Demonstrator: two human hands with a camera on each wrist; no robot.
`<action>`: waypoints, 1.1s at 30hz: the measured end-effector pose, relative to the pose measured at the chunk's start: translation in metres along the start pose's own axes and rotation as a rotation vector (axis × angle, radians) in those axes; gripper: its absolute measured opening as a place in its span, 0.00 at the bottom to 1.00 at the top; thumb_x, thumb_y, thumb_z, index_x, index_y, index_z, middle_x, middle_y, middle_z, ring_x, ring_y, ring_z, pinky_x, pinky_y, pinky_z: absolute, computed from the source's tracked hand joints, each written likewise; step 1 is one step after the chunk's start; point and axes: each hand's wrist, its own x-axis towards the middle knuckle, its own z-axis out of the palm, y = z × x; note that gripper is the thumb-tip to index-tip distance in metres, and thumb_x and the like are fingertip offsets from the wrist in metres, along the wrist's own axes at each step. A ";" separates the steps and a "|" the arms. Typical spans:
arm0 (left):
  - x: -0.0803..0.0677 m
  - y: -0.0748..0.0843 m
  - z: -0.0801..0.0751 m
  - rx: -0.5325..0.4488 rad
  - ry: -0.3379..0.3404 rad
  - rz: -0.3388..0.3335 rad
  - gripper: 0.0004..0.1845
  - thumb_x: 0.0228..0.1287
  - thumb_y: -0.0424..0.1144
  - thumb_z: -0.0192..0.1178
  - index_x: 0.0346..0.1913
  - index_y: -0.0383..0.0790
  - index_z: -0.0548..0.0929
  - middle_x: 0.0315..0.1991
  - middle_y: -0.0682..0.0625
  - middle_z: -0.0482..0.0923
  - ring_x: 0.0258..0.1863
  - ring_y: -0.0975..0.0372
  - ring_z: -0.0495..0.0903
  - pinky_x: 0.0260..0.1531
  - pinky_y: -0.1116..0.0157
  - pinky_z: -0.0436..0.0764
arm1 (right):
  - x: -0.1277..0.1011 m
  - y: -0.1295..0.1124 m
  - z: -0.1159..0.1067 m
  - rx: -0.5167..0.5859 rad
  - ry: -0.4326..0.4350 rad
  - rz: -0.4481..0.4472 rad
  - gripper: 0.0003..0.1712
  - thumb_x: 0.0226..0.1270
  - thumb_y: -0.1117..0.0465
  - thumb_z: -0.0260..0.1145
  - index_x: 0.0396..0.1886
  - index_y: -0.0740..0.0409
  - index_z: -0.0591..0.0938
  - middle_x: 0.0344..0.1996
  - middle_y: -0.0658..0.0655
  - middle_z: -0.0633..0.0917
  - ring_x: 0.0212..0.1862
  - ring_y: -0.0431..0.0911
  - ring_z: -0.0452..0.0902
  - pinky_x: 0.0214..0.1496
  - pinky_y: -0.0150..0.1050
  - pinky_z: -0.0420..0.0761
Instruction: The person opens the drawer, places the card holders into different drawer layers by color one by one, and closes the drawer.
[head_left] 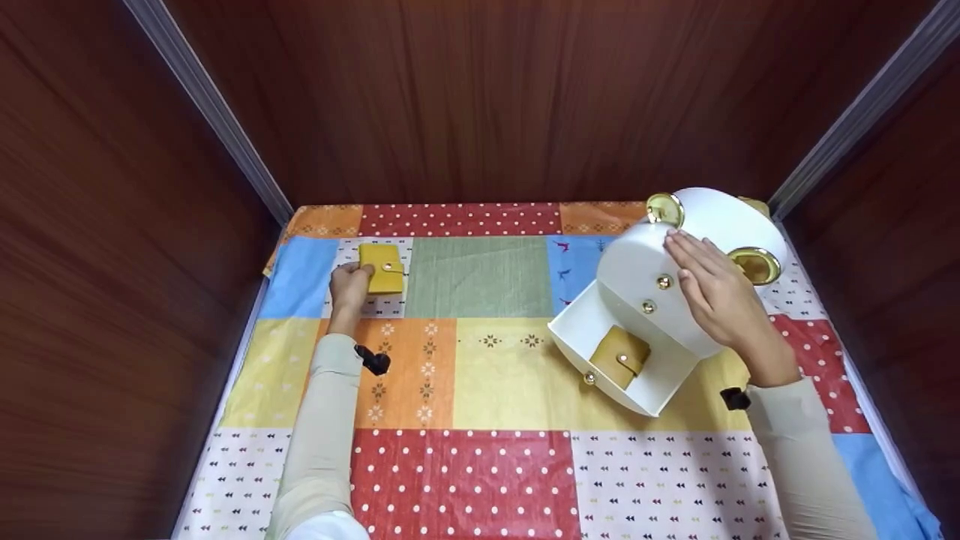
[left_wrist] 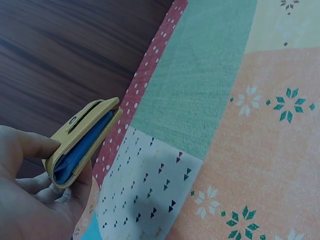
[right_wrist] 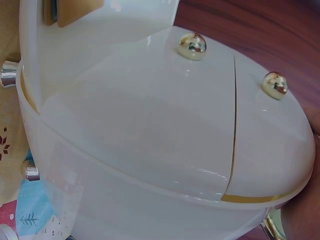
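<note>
**Two wallets, one white box, both hands engaged**

From my remote seat I see the counter (head_left: 480, 375) under a patchwork cloth of red, yellow, orange, blue and green squares, boxed in by dark wood panels on three sides.

Largest item: the white drawer box (head_left: 675, 285), rounded, with gold knobs, sitting tilted at the counter's far right. Its lower drawer (head_left: 600, 330) is pulled open toward the middle of the counter. The right wrist view shows the box's curved front and two gold knobs close up.

My right hand (head_left: 716, 296) lies flat on the upper front of the box, fingers straight and spread, pressing against it, gripping nothing.

Inside the open drawer lies a tan wallet (head_left: 621, 357), snapped closed, resting at an angle.

My left hand (head_left: 351, 283) is at the far left of the counter, pinching a yellow wallet (head_left: 382, 268) by its near edge. In the left wrist view, thumb and fingers clamp the wallet (left_wrist: 85, 142) at its spine; blue lining shows between the covers.
</note>
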 end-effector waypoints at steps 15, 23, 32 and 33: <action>-0.009 0.017 0.005 -0.009 -0.015 0.034 0.26 0.77 0.41 0.57 0.69 0.27 0.77 0.63 0.35 0.80 0.55 0.54 0.80 0.57 0.63 0.79 | 0.001 0.001 -0.003 0.013 -0.029 0.000 0.27 0.84 0.64 0.54 0.78 0.59 0.73 0.78 0.62 0.73 0.80 0.59 0.67 0.88 0.41 0.51; -0.014 0.029 0.011 -0.038 -0.038 0.071 0.24 0.77 0.40 0.57 0.67 0.27 0.78 0.60 0.36 0.81 0.51 0.55 0.80 0.49 0.66 0.78 | 0.002 0.000 -0.004 0.015 -0.023 0.001 0.27 0.83 0.65 0.55 0.78 0.60 0.73 0.77 0.62 0.74 0.79 0.60 0.69 0.88 0.42 0.53; -0.021 0.037 0.015 -0.038 -0.074 0.097 0.24 0.76 0.39 0.57 0.67 0.27 0.79 0.58 0.36 0.82 0.49 0.57 0.81 0.48 0.67 0.78 | 0.002 0.000 -0.005 0.017 -0.035 0.003 0.27 0.84 0.63 0.54 0.78 0.59 0.73 0.77 0.62 0.74 0.80 0.58 0.67 0.88 0.40 0.52; -0.022 0.038 0.016 -0.042 -0.077 0.100 0.23 0.76 0.39 0.57 0.67 0.27 0.79 0.56 0.36 0.82 0.47 0.57 0.81 0.47 0.67 0.78 | 0.002 0.000 -0.005 0.017 -0.037 0.003 0.27 0.84 0.63 0.54 0.78 0.59 0.73 0.77 0.63 0.74 0.80 0.58 0.67 0.88 0.40 0.51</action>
